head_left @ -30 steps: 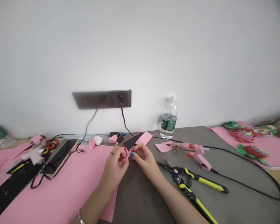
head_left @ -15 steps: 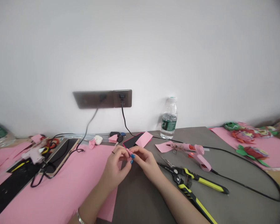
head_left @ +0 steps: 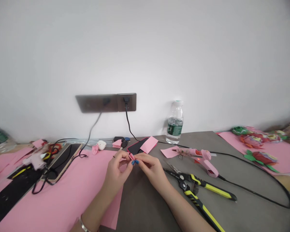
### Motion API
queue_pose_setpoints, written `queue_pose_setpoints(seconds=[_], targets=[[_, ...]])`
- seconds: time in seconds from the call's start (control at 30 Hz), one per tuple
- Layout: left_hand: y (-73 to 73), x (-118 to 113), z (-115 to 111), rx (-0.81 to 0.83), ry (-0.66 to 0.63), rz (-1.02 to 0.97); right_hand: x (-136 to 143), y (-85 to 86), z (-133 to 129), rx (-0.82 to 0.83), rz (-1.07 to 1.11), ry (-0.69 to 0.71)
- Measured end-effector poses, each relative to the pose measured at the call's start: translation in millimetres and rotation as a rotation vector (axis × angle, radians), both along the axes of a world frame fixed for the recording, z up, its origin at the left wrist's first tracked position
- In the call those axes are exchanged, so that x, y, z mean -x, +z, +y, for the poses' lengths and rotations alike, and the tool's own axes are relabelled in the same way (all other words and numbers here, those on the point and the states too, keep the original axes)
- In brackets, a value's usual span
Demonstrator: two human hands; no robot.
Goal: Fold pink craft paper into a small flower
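Between my fingertips is a small folded piece of pink paper (head_left: 131, 156), partly hidden by the fingers. My left hand (head_left: 118, 170) pinches it from the left, thumb against the fingers. From the other side my right hand (head_left: 151, 168) pinches it too, the blue-nailed thumbs meeting just below. Behind the hands lies a phone (head_left: 135, 147) with a loose pink paper piece (head_left: 149, 144) resting on it. A large pink sheet (head_left: 82, 190) spreads under my left forearm.
Right of my hands lie yellow-and-black pliers (head_left: 195, 185) and a pink glue gun (head_left: 205, 159) with its cable. A water bottle (head_left: 175, 124) stands by the wall. Paper flowers (head_left: 263, 158) sit far right; a second phone (head_left: 62, 162) and tangled cables are at left.
My hands have shifted slightly, the thumbs drawing closer together. The pink paper now shows more clearly between the fingertips. Things on the table stay where they were.
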State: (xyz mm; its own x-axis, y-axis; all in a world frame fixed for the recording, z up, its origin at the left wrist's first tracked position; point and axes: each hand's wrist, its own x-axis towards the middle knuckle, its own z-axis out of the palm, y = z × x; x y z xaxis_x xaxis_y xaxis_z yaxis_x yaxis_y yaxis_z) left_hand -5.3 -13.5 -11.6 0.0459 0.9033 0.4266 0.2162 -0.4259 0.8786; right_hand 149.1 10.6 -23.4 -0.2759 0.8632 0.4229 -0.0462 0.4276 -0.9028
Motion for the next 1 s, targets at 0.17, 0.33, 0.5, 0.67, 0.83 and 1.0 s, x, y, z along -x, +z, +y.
queue_pose_setpoints(seconds=[0.17, 0.33, 0.5, 0.67, 0.83, 1.0], targets=[[1.2, 0.2, -0.5, -0.016, 0.038, 0.032, 0.4, 1.8, -0.7, -0.044, -0.047, -0.013], [3.0, -0.7, -1.8, -0.019, 0.041, 0.078, 1.5, 2.0, -1.9, -0.055, -0.060, -0.014], [4.5, -1.0, -1.4, -0.025, 0.036, 0.088, 1.1, 1.0, -0.7, -0.047, -0.049, -0.014], [3.7, -0.6, -1.0, -0.023, 0.039, 0.106, 0.5, -2.3, 1.7, 0.002, -0.019, 0.003], [1.9, -1.2, -1.8, -0.008, 0.040, 0.128, 1.2, -3.7, 1.6, 0.016, -0.013, 0.008], [2.1, -0.8, -2.2, 0.009, 0.023, 0.133, 1.0, -4.6, 0.9, 0.048, -0.033, -0.032]])
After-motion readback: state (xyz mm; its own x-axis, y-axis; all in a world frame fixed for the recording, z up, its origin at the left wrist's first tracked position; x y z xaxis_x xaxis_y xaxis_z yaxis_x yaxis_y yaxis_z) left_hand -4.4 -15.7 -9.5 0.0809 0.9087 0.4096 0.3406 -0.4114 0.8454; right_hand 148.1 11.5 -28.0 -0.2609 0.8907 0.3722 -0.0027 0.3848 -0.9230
